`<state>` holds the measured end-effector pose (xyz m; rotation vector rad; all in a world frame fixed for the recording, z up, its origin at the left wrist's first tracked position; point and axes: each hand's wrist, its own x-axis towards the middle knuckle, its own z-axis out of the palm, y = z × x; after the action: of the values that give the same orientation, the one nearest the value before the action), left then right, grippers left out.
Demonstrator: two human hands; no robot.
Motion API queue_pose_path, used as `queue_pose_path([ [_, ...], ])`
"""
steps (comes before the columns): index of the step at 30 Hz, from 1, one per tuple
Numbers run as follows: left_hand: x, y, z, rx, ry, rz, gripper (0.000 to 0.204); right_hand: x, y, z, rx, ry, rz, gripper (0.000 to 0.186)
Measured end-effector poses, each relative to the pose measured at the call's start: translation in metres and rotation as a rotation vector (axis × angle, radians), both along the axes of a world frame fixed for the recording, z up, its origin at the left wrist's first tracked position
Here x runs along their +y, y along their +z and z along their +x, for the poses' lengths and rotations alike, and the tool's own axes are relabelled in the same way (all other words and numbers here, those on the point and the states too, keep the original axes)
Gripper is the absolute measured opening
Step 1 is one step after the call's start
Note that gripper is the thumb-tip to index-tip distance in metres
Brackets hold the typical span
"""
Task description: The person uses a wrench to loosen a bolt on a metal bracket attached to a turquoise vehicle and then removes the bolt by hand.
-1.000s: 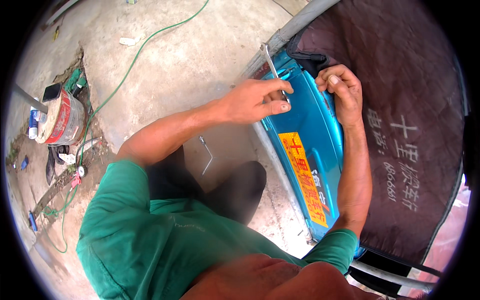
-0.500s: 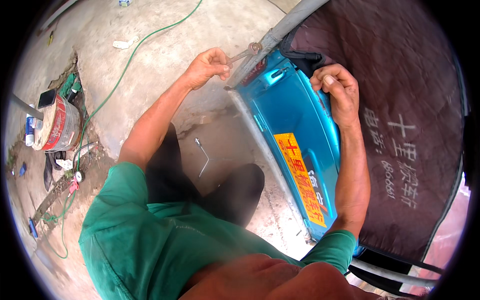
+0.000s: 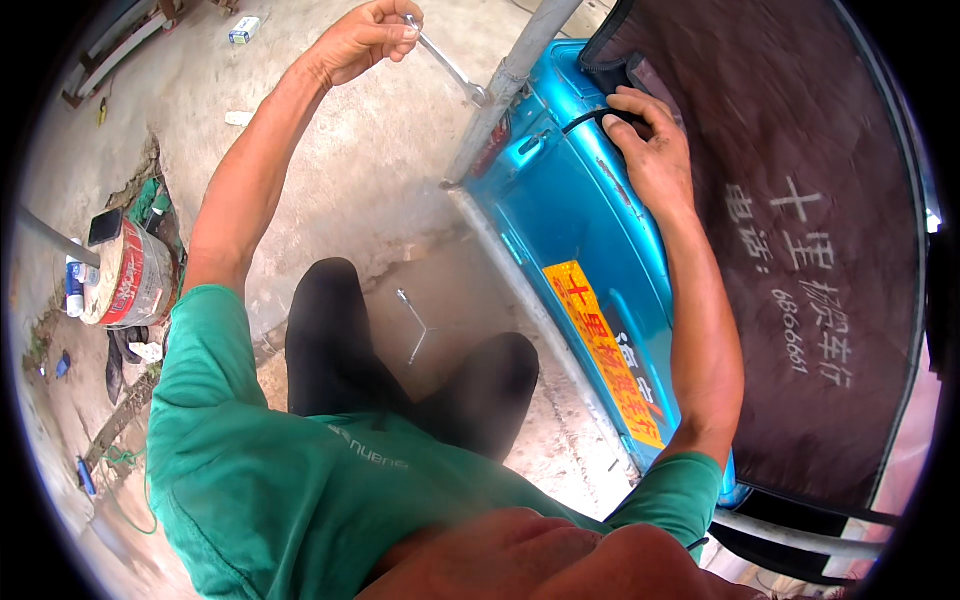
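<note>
My left hand (image 3: 368,42) pinches one end of a metal wrench (image 3: 448,66). The wrench slants down to the right, its far end at the grey metal pole (image 3: 508,82); whether it touches a bolt there is unclear. My right hand (image 3: 650,145) is at the upper edge of a blue metal panel (image 3: 570,200), beside a dark brown fabric cover (image 3: 760,120). Thumb and fingers close around a thin black strap (image 3: 588,120) running over the blue metal. A yellow sticker (image 3: 603,355) is on the panel.
An angled metal socket wrench (image 3: 420,325) lies on the concrete between my knees. To the left stands a bucket (image 3: 130,275) with a phone (image 3: 105,227) and a spray can (image 3: 75,285) at its top. A small box (image 3: 244,30) lies farther off.
My left hand has moved up and away, and the wrench now slopes downward toward the pole. My right hand has shifted up along the panel; the cover's edge is folded back, baring more blue metal.
</note>
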<state>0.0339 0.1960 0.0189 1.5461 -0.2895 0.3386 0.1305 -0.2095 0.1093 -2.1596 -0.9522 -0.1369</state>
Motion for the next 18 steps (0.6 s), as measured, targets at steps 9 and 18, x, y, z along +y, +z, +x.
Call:
queue_pose_path([
  [9,-0.148,0.070,-0.049,-0.263,0.374,0.123,0.021,-0.003,-0.007,0.002,-0.149,0.041,0.053,0.033],
  [18,-0.245,-0.036,-0.097,-0.314,0.418,0.366,0.021,-0.001,-0.013,0.003,-0.235,0.053,0.087,0.029],
])
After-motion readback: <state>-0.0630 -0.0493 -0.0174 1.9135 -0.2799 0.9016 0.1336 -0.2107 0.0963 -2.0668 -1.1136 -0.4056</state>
